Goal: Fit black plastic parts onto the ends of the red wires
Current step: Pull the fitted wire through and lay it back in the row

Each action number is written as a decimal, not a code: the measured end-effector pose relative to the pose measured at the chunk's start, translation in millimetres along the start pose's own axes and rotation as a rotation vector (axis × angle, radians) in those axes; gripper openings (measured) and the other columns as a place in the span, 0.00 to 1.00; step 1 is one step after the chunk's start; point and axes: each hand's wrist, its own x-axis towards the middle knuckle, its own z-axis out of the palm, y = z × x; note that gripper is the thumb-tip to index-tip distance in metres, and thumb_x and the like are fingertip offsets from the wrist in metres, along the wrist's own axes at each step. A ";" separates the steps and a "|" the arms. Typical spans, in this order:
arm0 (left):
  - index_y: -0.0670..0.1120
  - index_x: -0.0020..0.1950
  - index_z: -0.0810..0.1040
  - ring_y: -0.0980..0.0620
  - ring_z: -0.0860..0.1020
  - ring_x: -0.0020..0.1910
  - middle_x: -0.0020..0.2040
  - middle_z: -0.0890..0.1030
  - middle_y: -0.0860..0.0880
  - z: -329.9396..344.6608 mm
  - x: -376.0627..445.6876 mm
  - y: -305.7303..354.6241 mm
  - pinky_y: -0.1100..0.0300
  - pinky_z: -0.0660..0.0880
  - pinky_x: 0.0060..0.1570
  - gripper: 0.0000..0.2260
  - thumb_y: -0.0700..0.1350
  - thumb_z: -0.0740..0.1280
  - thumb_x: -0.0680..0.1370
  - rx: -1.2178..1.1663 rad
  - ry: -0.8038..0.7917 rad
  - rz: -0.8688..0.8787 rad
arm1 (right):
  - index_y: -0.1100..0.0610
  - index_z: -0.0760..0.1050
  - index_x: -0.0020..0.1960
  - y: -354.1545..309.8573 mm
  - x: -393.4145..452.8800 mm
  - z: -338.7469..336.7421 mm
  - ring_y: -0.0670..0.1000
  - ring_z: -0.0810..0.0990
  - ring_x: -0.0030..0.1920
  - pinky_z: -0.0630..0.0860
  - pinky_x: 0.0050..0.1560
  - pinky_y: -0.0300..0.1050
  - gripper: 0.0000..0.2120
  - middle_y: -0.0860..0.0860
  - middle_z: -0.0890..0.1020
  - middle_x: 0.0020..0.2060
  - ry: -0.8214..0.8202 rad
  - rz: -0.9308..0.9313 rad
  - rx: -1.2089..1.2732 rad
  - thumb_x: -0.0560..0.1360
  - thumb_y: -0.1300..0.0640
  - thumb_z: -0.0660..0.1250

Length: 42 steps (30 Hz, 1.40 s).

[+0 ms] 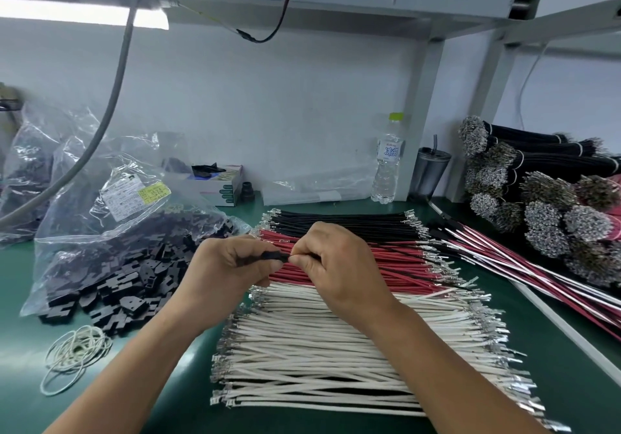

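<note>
Hands (285, 258) (meeting) over red wires (386, 265)

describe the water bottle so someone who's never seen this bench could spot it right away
Look along the pale back wall to where the green bench top meets the grey shelf upright. The water bottle stands upright there, left of a dark tumbler. It alone is clear plastic with a light green cap.

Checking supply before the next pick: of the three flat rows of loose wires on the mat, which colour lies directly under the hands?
The red wires, the middle row between the black wires behind and the white wires in front; both hands work above them.
</note>
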 end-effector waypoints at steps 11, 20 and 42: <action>0.45 0.49 0.88 0.51 0.78 0.26 0.35 0.86 0.43 -3.1 7.4 -5.1 0.62 0.78 0.28 0.06 0.36 0.76 0.75 -0.320 0.317 -0.122 | 0.51 0.82 0.48 -0.4 4.2 6.9 0.48 0.74 0.46 0.74 0.40 0.42 0.03 0.44 0.79 0.44 0.063 -0.150 -0.375 0.78 0.55 0.69; 0.44 0.49 0.88 0.50 0.78 0.28 0.40 0.86 0.38 -3.4 13.1 -15.5 0.61 0.78 0.28 0.05 0.37 0.76 0.75 -0.439 0.303 -0.218 | 0.46 0.83 0.46 12.0 32.3 28.1 0.45 0.79 0.50 0.65 0.42 0.42 0.03 0.41 0.81 0.44 -0.178 0.192 -0.282 0.75 0.48 0.72; 0.38 0.54 0.86 0.48 0.77 0.30 0.37 0.82 0.39 -7.2 5.2 -7.2 0.60 0.78 0.30 0.11 0.40 0.71 0.75 -0.654 -0.053 -0.259 | 0.48 0.80 0.49 1.4 -1.3 -5.7 0.43 0.79 0.47 0.77 0.50 0.49 0.03 0.41 0.80 0.44 -0.030 0.169 0.188 0.80 0.52 0.68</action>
